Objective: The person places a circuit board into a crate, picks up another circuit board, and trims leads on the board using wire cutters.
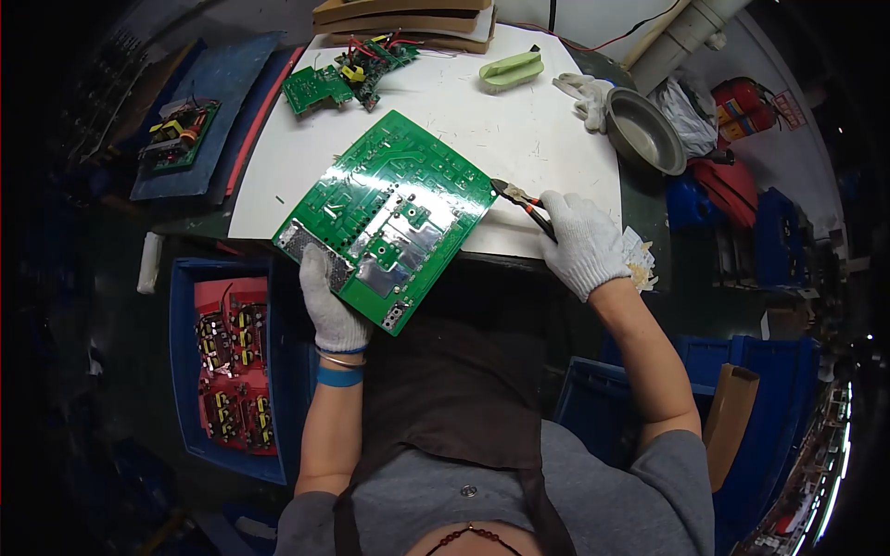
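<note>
A large green circuit board point(417, 176) is tilted up over the near edge of the table, its soldered side facing me. My left hand point(326, 301), in a white knit glove, grips the board's lower left edge. In my right hand point(582, 239), gloved the same way, is a pair of cutting pliers point(528, 208) with dark and orange-red handles. The pliers' jaws are at the board's right corner; whether they touch it I cannot tell. My right fingers are wrapped round the handles.
On the white table point(278, 167) lie smaller circuit boards with wires point(348, 79), a green brush-like block point(512, 69), a glove point(586, 97) and a metal bowl point(646, 130). Cardboard trays point(408, 20) stand at the back. At left, a blue bin point(185, 371) holds several boards.
</note>
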Motion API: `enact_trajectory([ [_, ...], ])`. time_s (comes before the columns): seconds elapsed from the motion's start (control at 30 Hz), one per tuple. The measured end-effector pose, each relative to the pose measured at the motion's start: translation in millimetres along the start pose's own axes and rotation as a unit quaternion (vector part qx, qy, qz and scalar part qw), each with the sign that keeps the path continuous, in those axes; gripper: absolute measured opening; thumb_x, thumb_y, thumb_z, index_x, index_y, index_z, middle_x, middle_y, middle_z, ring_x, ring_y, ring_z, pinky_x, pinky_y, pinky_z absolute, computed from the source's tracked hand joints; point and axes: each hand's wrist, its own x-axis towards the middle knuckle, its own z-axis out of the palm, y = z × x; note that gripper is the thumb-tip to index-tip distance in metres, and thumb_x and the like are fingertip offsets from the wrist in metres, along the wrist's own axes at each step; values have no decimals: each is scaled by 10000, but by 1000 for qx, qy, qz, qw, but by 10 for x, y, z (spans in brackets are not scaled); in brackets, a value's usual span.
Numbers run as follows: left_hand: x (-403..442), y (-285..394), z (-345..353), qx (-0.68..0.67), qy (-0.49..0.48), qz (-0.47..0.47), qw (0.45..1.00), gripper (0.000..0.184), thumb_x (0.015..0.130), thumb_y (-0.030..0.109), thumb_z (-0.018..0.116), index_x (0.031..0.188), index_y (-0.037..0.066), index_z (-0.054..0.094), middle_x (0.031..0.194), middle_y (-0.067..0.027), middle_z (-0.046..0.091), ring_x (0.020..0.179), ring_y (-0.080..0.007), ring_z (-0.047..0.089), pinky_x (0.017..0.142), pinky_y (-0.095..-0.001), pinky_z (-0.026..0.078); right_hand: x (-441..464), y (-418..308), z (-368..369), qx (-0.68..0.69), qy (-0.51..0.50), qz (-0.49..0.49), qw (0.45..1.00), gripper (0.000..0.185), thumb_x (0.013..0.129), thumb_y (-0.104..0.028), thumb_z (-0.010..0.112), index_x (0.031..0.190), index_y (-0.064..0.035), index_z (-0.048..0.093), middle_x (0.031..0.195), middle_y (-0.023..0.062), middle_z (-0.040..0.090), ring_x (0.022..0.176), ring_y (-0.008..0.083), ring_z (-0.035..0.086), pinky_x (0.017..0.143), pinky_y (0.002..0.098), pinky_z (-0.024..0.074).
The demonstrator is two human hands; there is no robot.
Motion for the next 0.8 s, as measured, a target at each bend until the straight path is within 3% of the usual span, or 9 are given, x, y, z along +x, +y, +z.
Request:
enact_trajectory([
  [0.13,0,4,1,9,6,-2,1000,602,1027,490,472,1445,57,479,1390,-143,561,1230,-314,581,1022,-488,503,61,77,68,22,-24,25,999,291,825,-155,668,1097,-66,608,944,205,656,888,406,653,777,505,522],
  [0.23,17,-2,-11,5,3,4,1000,606,1024,488,476,1449,55,477,1390,-150,561,1231,-318,581,1026,-490,501,172,230,24,66,-87,100,989,220,864,-150,613,1067,-66,596,997,233,678,927,434,667,815,515,531],
  [0.3,21,-21,-47,12,12,8,1000,608,1022,481,478,1454,53,474,1394,-156,560,1235,-320,579,1033,-487,496,118,232,-41,67,1,117,991,246,856,-166,646,1074,-63,598,993,234,671,936,429,662,828,518,525],
  [0.43,-9,-6,-18,8,3,1,1000,608,1020,474,480,1457,51,471,1400,-160,556,1243,-320,576,1036,-484,494,71,-13,-126,-24,84,-25,996,347,747,-197,753,1048,-92,616,952,125,616,907,329,624,781,450,505],
  [0.8,9,-2,1,14,-14,7,1000,623,1020,469,468,1467,35,460,1406,-188,555,1239,-319,591,1019,-476,520,189,-137,-27,-94,87,-80,989,272,754,-187,722,986,-106,603,878,114,623,838,307,643,721,453,498],
])
